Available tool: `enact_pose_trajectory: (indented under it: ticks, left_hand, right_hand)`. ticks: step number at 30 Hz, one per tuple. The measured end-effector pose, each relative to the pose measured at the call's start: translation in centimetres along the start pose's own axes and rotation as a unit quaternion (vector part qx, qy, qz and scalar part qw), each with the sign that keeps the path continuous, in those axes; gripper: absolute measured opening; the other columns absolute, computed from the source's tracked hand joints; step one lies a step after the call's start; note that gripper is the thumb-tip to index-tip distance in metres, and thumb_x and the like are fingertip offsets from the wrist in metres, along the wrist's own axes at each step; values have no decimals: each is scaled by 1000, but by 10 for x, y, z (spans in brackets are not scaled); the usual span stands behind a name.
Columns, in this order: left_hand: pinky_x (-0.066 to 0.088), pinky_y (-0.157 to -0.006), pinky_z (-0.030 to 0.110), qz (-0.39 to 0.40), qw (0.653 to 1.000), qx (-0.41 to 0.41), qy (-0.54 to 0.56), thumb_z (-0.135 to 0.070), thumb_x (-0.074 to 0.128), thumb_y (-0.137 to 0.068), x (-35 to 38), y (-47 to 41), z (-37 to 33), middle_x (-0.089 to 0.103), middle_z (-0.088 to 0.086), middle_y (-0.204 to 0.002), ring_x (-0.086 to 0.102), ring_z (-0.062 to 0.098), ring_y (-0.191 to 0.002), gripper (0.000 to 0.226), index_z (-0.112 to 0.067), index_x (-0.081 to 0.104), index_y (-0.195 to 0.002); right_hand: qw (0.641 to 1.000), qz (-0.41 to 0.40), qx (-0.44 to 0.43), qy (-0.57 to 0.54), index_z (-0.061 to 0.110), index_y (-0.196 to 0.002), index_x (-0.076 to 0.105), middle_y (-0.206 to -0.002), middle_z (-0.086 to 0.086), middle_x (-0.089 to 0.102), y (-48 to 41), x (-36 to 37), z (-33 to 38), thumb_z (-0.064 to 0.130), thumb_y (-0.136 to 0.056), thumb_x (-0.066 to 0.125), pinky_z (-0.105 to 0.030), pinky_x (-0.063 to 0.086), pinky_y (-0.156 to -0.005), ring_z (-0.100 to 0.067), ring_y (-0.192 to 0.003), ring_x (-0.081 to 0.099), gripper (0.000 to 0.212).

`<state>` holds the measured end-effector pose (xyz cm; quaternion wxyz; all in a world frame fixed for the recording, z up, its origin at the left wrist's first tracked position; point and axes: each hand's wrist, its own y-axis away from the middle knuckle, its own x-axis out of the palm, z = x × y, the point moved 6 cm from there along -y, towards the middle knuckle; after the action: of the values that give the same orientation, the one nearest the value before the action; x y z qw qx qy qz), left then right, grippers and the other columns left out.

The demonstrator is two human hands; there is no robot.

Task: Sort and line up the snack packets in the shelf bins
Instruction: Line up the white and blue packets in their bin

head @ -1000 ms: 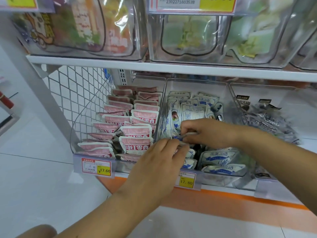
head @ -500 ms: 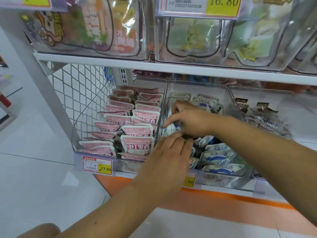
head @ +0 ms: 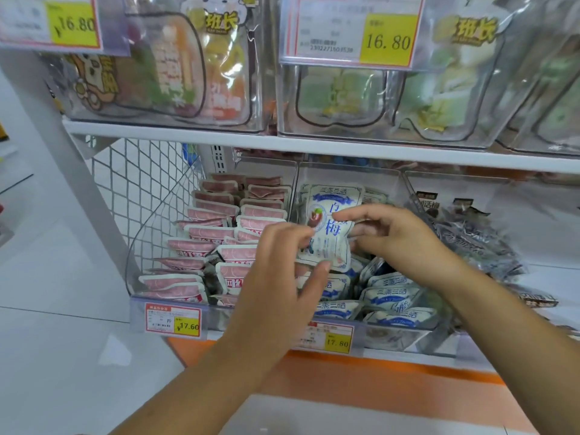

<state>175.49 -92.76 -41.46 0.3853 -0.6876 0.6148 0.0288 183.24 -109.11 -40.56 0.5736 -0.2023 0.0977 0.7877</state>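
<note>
Packet [head: 329, 227] stands upright, long axis vertical, above the middle bin [head: 408, 335]; my left hand [head: 279, 271] and right hand [head: 398, 240] both pinch it.

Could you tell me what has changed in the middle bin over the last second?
A white-and-blue packet has been lifted out of the pile and now stands upright, face to the camera, held in the grip of both the left hand and the right hand, which have risen with it. The pink packets in the left bin and the dark packets on the right lie as before.
</note>
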Motion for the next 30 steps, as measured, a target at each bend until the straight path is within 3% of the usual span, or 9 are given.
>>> enact_pose_trajectory:
  ticks: [5, 8, 11, 13, 17, 21, 23, 27, 30]
  left_hand:
    - [42, -77, 0, 17, 992, -118, 34, -45, 60, -88, -3, -12, 6, 39, -25, -136, 44, -14, -118, 63, -38, 32, -144]
    - [48, -84, 17, 51, 982, -158, 87, -44, 69, -82, -1, -17, 8, 53, -28, -127, 55, -12, -106, 75, -40, 30, -145]
    - [48, -58, 12, 76, 963, -191, 177, -22, 74, -83, -5, -25, 11, 72, -18, -100, 66, -7, -77, 44, -27, 58, -123]
    - [43, -49, 9, 61, 958, -203, 191, -16, 73, -83, -15, -29, 15, 74, -13, -96, 67, -3, -70, 28, -26, 67, -108]
    - [44, -45, 19, 5, 947, -238, 217, -14, 71, -85, -46, -32, 35, 75, -12, -92, 68, 3, -69, 22, -26, 66, -102]
    - [45, -51, 19, -14, 951, -240, 194, -14, 71, -84, -67, -33, 52, 75, -10, -92, 70, 5, -76, 22, -23, 65, -104]
    - [43, -48, 15, -18, 951, -240, 193, -13, 70, -85, -74, -32, 60, 75, -9, -92, 69, 3, -72, 22, -23, 64, -105]
    - [42, -46, 10, -16, 948, -244, 206, -9, 69, -85, -82, -30, 69, 76, -5, -93, 69, 4, -68, 24, -21, 66, -105]
    - [52, -61, 19, -6, 948, -248, 201, -11, 71, -85, -83, -28, 74, 75, -6, -96, 72, 11, -83, 24, -22, 66, -105]
  right_hand:
    - [992, -9, 4, -126, 21, -90, 70, -70, -6, 66, 17, 1, 5, 18, -73, 75, -21, 53, -68, -12, -65, 63, 18]
    - [989, -26, -11, -146, 16, -79, 62, -62, -3, 61, 20, 2, 5, 15, -66, 76, -23, 52, -65, -16, -63, 58, 19]
    - [984, -7, -41, -172, 11, -83, 54, -62, -1, 56, 18, 6, 14, 2, -73, 72, -23, 54, -63, -14, -61, 57, 23]
    - [985, 5, -43, -168, 13, -97, 55, -79, -5, 66, 14, 4, 19, 6, -80, 67, -28, 57, -78, -16, -77, 67, 22]
    - [991, -9, -6, 131, 38, -112, 60, -105, 13, 69, -1, -15, 12, 29, -92, 61, -24, 52, -90, -2, -98, 64, 22]
    - [921, 154, 47, 356, 30, -114, 62, -97, 13, 63, -8, 14, -18, 47, -90, 59, -22, 49, -72, -5, -83, 62, 29]
    - [918, 158, 34, 363, 24, -99, 65, -87, 10, 63, -15, 24, -12, 47, -92, 56, -27, 47, -69, -9, -76, 59, 26]
    - [948, 91, 11, 303, 29, -103, 71, -97, 12, 70, -45, 40, 7, 44, -91, 58, -25, 51, -82, -4, -86, 63, 23]
    - [890, 137, 60, 430, 16, -86, 72, -77, -2, 68, -65, 69, -4, 58, -88, 53, -29, 52, -71, -15, -71, 61, 46]
